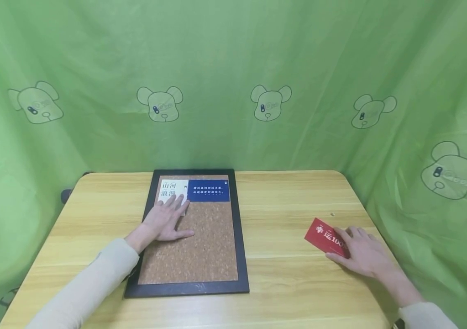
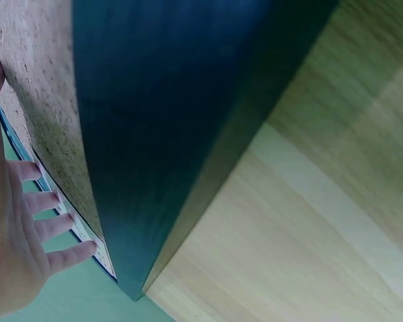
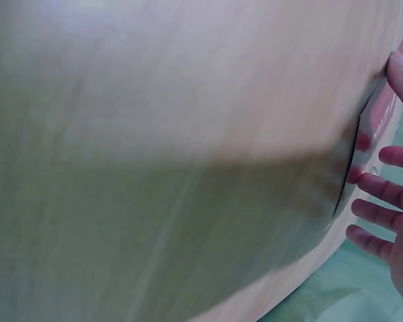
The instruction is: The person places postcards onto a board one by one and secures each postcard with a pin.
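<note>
A framed cork board (image 1: 200, 246) lies on the table, with a white card (image 1: 166, 186) and a blue card (image 1: 208, 195) side by side along its top. My left hand (image 1: 169, 218) rests on the lower part of the white card, fingers spread, its thumb over bare cork. The left wrist view shows the same hand (image 2: 13, 228) beyond the black frame (image 2: 154, 121). On the right, my right hand (image 1: 364, 251) holds a red card (image 1: 323, 235) between thumb and fingers, covering its right end. In the right wrist view, the red card (image 3: 383, 111) is seen nearly edge-on.
A tiny shiny object (image 1: 332, 214) lies on the wooden table (image 1: 286, 274) beyond the red card. Another small shiny spot (image 1: 226, 183) shows at the blue card's upper right corner. Green curtain (image 1: 217, 141) with bear-head prints hangs around the back and sides.
</note>
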Demonstrator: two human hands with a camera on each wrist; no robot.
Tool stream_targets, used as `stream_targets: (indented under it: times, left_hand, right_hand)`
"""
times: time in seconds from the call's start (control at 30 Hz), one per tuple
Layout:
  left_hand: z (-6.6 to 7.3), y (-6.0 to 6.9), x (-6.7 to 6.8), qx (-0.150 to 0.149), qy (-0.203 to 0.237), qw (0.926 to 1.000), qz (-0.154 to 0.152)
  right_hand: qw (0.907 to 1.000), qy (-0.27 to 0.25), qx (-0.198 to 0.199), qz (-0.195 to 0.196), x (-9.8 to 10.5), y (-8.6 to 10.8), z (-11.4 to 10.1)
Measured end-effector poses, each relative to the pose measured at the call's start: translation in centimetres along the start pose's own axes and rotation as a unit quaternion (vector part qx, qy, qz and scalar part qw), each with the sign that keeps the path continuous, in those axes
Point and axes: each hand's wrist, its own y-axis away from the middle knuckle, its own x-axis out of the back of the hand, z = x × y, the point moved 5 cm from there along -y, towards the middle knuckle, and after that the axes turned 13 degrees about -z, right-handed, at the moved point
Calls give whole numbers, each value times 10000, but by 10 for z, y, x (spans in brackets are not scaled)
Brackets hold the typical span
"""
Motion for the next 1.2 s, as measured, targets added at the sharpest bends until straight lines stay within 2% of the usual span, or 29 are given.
stream_targets:
  times: [0.23, 0.5, 0.9, 1.2]
  left_hand:
    - [1, 0, 0, -8, 0, 10000, -8]
    - [0, 2, 0, 1, -6, 10000, 63]
    - [0, 0, -1, 1, 9, 10000, 66]
    - [0, -1, 0, 20, -18, 10000, 30]
  right_hand:
    - [9993, -385, 13, -26, 1, -5, -3]
    - [9993, -363, 15, -96, 3, -12, -5]
    - [9948, -878, -193, -474, 6, -19, -3]
    - [9940, -945, -217, -502, 9, -20, -5]
